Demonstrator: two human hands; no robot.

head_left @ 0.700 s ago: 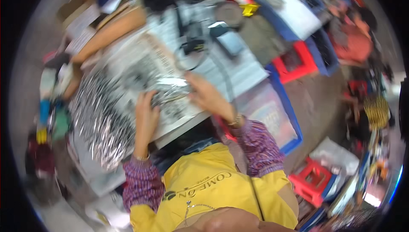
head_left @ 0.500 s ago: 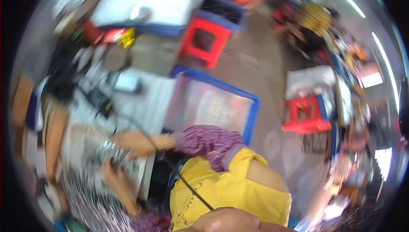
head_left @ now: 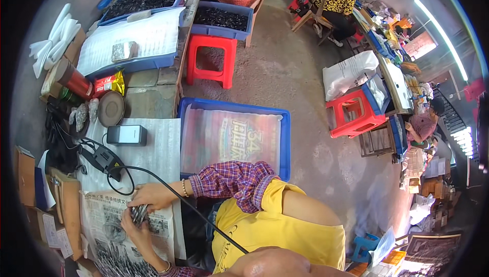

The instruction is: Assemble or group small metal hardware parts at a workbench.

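Note:
My left hand (head_left: 136, 230) and my right hand (head_left: 157, 196) meet over a printed newspaper sheet (head_left: 163, 230) on the bench. Between them is a bundle of slim, shiny dark metal pieces (head_left: 138, 216), with the fingers of both hands closed around it. The kind of piece is too small to tell. A loose pile of similar slender metal pieces (head_left: 119, 261) covers the lower part of the newspaper, close to my left forearm. A black cable (head_left: 163, 179) passes in front of my right wrist.
Beyond my hands are a small black-and-white box-shaped device (head_left: 126, 135), a black corded unit (head_left: 102, 159) and a round brown dish (head_left: 111, 108). A blue tray (head_left: 286, 144) lies beside my right arm. Red stools (head_left: 224, 48) and blue trays of dark pieces stand farther off; several people sit nearby.
The view has turned and steadied, so the surroundings are sharper. My hands stay together over the newspaper, now gathered closely around the metal bundle.

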